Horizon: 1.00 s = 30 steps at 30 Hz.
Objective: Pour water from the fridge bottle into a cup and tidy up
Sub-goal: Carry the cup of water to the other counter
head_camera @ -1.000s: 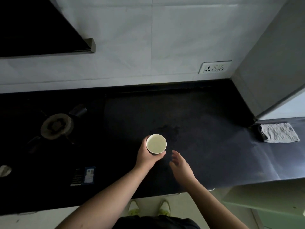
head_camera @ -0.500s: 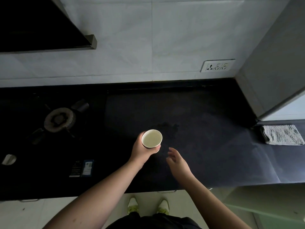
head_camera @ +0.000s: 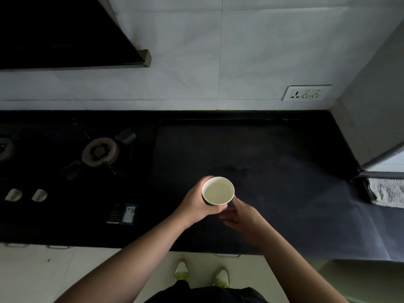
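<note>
Left hand [head_camera: 196, 206] grips the filled paper cup [head_camera: 218, 190] above the dark countertop [head_camera: 284, 182], while right hand [head_camera: 242, 215], apart a moment ago, now touches the cup's lower side with loosely extended fingers, suggesting a handover or steadying; bottle not in view.

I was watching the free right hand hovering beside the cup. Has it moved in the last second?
Yes. Judged against the dark wet patch on the counter, the right hand has moved left to the cup, its fingers now reaching its base.
</note>
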Tool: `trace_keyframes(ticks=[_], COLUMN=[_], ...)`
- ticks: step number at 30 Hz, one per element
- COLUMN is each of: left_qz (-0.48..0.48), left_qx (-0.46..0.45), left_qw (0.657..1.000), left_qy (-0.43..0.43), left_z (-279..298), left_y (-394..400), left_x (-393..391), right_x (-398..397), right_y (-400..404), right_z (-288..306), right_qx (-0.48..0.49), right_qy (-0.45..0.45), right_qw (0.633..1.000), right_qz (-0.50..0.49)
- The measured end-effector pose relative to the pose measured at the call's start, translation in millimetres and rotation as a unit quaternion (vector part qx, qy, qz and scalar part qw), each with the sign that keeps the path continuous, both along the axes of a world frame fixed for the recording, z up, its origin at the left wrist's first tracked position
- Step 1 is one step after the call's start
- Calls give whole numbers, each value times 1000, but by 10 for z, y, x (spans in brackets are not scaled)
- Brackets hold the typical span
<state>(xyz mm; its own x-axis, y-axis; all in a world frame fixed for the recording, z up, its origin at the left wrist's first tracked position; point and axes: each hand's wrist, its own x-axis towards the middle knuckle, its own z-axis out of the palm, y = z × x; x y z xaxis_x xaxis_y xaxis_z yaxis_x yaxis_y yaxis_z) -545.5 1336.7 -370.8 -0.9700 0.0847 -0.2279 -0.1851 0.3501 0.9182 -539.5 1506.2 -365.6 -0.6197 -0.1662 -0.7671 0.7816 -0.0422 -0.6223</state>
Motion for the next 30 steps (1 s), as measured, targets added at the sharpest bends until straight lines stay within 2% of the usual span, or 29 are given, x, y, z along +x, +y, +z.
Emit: trace_keyframes(ticks=[6, 10, 16, 23, 30], left_qz=[2, 15, 57, 131, 211], left_qx=[-32, -56, -68, -63, -1], left_qw=[999, 998, 995, 987, 975], left_qy=[21, 32, 53, 72, 75], left_z=[280, 450, 682, 843, 938], left_y=[-96, -193, -442, -863, -1351], left_x=[122, 268, 556, 1004, 1494], right_x=[-4, 13, 28, 229, 649], right_y=[-49, -111, -400, -848, -1403], right_z=[178, 238, 374, 636, 813], right_qx=[-59, -89, -103, -121, -120], right_qy=[30, 75, 59, 69, 89], right_qw=[998, 991, 989, 978, 970], right_qz=[9, 71, 89, 157, 194])
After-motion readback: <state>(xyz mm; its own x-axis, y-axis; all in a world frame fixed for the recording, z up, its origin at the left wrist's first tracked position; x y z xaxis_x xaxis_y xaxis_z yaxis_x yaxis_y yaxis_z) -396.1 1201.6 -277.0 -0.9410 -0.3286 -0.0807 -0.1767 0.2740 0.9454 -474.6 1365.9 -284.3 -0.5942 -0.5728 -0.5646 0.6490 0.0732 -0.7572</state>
